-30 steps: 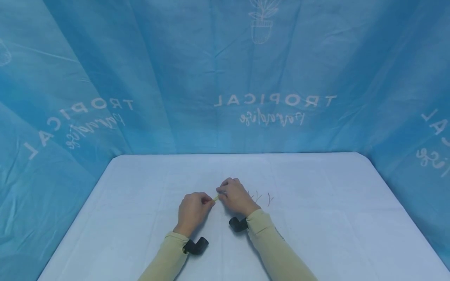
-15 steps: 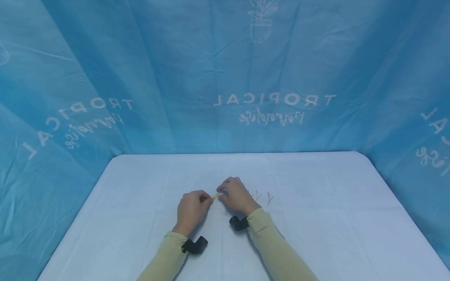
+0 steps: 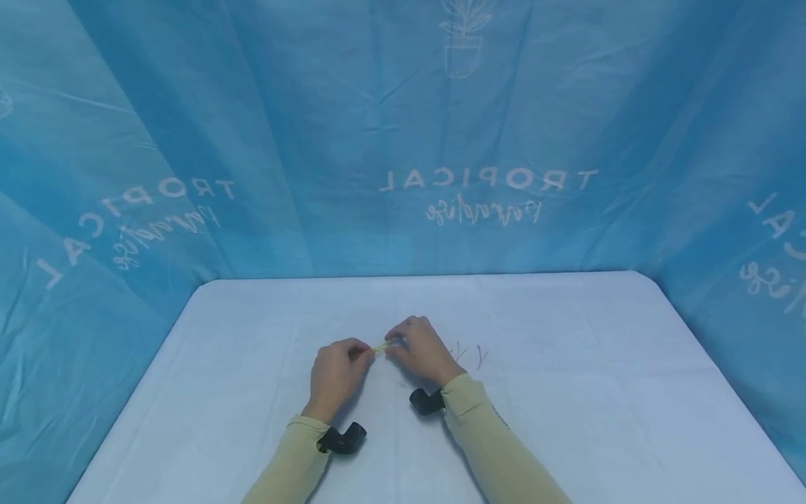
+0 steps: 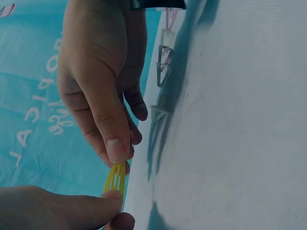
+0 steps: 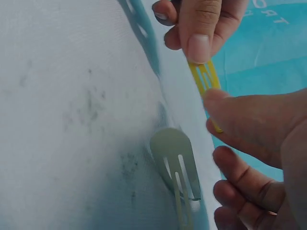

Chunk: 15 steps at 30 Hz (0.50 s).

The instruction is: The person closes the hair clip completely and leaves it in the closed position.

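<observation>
Between the two hands is a slim yellow slotted clip (image 3: pixel 380 347), held above the white table. My left hand (image 3: pixel 336 374) pinches one end with thumb and finger. The other end is pinched by my right hand (image 3: pixel 422 348). Close up in the left wrist view, the slotted yellow clip (image 4: pixel 115 177) spans from the left thumb to the right thumb. The right wrist view shows the clip (image 5: pixel 204 76) partly covered by the right thumb, with the other right fingers loosely bent. A grey-green slotted clip (image 5: pixel 172 139) is near those fingers.
To the right of my right hand, thin Y-shaped pieces (image 3: pixel 481 357) stand on the white table (image 3: pixel 567 420). The left wrist view shows several splayed clips (image 4: pixel 164 67) in a row. A blue printed curtain (image 3: pixel 327 140) surrounds the table's back and sides.
My left hand has shifted slightly left and up, and more of the yellow clip shows between the hands. My right hand has barely moved.
</observation>
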{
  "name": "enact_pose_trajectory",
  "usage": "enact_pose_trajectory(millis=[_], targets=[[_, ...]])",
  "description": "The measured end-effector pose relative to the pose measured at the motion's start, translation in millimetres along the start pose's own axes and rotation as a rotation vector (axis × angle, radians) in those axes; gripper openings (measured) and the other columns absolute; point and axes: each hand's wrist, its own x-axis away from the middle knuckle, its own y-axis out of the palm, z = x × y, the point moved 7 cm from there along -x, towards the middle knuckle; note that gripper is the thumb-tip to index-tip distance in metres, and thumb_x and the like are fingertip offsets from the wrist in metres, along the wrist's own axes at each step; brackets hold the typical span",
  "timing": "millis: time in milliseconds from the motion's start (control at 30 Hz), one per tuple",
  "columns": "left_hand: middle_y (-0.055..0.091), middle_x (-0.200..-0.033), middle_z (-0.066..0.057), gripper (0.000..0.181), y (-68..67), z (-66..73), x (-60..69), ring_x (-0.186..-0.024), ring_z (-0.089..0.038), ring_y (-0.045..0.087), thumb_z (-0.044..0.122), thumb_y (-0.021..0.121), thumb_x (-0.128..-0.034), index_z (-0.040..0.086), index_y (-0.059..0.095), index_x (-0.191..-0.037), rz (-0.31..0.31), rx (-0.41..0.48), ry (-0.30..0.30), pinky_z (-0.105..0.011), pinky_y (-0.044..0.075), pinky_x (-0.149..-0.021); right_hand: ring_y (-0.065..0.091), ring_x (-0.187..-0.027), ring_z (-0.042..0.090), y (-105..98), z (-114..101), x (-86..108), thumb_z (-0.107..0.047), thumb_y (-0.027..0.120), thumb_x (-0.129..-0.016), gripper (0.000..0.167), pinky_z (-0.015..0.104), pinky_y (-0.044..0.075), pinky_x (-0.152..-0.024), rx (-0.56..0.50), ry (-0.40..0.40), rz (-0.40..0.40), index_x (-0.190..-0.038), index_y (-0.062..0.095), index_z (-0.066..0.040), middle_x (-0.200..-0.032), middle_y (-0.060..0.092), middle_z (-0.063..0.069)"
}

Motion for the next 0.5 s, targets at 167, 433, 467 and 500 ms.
enact_pose_trajectory(millis=[167, 433, 467, 500], targets=[[0.071, -0.079, 0.001, 0.007, -5.4, -1.9, -2.3, -0.07, -0.014, 0.061, 0.017, 0.079, -0.0872, 0.011, 0.077, -0.09, 0.017, 0.036, 0.006, -0.036, 0.049, -0.068, 0.056, -0.109, 0.027, -4, -2, -1.3, -0.023, 0.076, -0.091, 0.02, 0.043, 0.046, -0.097, -0.033, -0.012, 0.039, -0.106, 0.075, -0.01, -0.112, 0.066, 0.008], [0.07, -0.078, 0.001, 0.008, -9.2, -2.5, -4.3, -0.067, -0.012, 0.056, 0.016, 0.077, -0.0894, 0.009, 0.077, -0.093, 0.013, 0.07, -0.002, -0.032, 0.046, -0.066, 0.064, -0.103, 0.027, -10, -4, 0.5, -0.022, 0.078, -0.088, 0.018, 0.044, 0.048, -0.094, -0.111, 0.005, 0.116, -0.098, 0.078, -0.008, -0.101, 0.074, 0.006], [0.069, -0.078, 0.001, 0.008, -9.6, -2.2, -4.4, -0.067, -0.012, 0.055, 0.016, 0.077, -0.0895, 0.009, 0.077, -0.093, 0.014, 0.073, -0.002, -0.031, 0.045, -0.066, 0.064, -0.103, 0.027, -10, -3, 0.5, -0.023, 0.079, -0.088, 0.018, 0.044, 0.049, -0.093, -0.114, 0.012, 0.119, -0.098, 0.078, -0.008, -0.1, 0.074, 0.005], [0.069, -0.078, 0.001, 0.008, -10.1, -1.9, -4.4, -0.067, -0.013, 0.055, 0.016, 0.077, -0.0895, 0.009, 0.077, -0.093, 0.016, 0.075, -0.002, -0.031, 0.045, -0.066, 0.065, -0.102, 0.027, -11, -3, 0.7, -0.023, 0.079, -0.088, 0.018, 0.044, 0.049, -0.093, -0.121, 0.018, 0.124, -0.098, 0.077, -0.008, -0.099, 0.074, 0.006]])
